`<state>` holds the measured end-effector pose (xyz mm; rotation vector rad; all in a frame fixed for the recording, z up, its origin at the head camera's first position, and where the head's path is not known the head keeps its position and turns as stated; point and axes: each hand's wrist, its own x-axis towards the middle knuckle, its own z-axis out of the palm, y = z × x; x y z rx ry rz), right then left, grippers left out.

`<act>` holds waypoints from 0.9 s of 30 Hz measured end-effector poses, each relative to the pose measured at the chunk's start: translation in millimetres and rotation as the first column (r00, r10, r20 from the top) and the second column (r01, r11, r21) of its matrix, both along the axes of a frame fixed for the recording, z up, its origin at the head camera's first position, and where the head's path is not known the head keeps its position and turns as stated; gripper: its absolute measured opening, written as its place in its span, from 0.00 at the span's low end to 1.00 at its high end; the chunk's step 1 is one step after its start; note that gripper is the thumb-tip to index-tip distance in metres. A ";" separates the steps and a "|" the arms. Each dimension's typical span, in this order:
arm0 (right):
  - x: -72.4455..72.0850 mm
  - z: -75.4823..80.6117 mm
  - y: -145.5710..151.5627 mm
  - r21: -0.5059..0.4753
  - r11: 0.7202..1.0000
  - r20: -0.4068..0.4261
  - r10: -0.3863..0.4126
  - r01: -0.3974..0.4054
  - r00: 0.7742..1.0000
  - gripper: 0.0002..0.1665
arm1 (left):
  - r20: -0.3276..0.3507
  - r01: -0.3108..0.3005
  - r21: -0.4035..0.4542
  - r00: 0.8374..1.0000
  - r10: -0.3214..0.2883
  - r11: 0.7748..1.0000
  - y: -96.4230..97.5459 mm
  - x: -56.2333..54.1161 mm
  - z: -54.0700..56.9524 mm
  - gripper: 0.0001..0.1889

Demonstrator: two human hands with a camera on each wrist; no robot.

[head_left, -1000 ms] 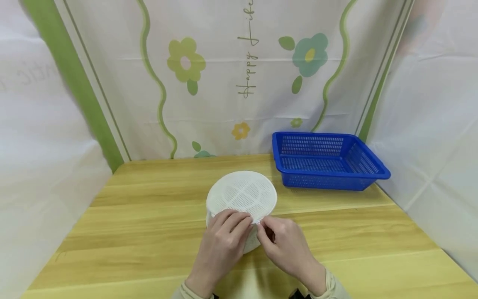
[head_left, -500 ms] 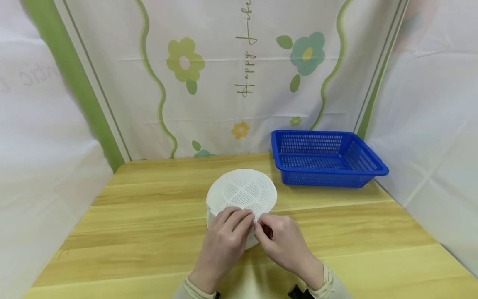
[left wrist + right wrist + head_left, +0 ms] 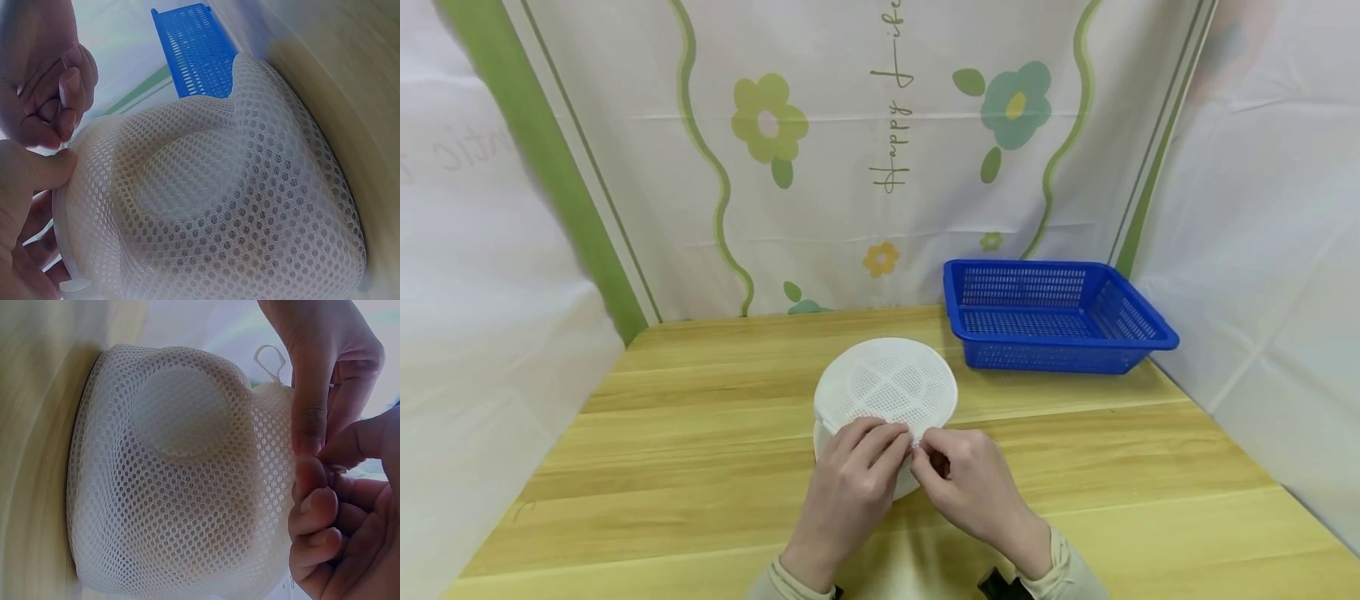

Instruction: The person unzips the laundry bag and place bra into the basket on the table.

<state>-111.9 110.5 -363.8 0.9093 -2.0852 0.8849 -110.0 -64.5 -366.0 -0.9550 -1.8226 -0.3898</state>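
A white mesh laundry bag (image 3: 887, 379), drum-shaped with a flat round top, stands on the table in the head view. My left hand (image 3: 850, 487) grips its near rim, fingers over the top and the thumb against the mesh side (image 3: 250, 212). Close beside it, my right hand (image 3: 976, 487) pinches a small piece at the rim seam, seemingly the zipper pull, mostly covered by the fingertips. A round pale patch (image 3: 181, 412) shows on the bag's side in the right wrist view. A thin cord loop (image 3: 270, 362) sticks up at the rim.
A blue perforated plastic basket (image 3: 1037, 354) stands at the back right of the wooden table (image 3: 700, 450). Patterned white cloth (image 3: 835, 192) hangs behind, and white sheets (image 3: 1262, 250) close off both sides.
The head view has shifted slightly. My right hand has edged a little left along the rim, toward my left hand; the left keeps its hold on the bag.
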 end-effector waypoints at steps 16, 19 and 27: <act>-1.6 0.7 3.3 -0.001 0.999 -0.033 -0.033 0.033 0.999 0.20 | 0.008 -0.032 0.027 0.999 0.031 0.999 1.5 2.5 2.3 0.07; -0.6 1.6 4.3 -0.001 0.999 -0.025 -0.050 0.050 0.998 0.19 | 0.006 -0.039 0.028 0.999 0.039 0.999 1.6 2.8 2.3 0.06; 0.3 2.4 5.8 -0.011 0.997 -0.003 -0.072 0.072 0.997 0.18 | 0.009 -0.051 0.029 0.999 0.051 0.998 1.4 3.1 2.3 0.06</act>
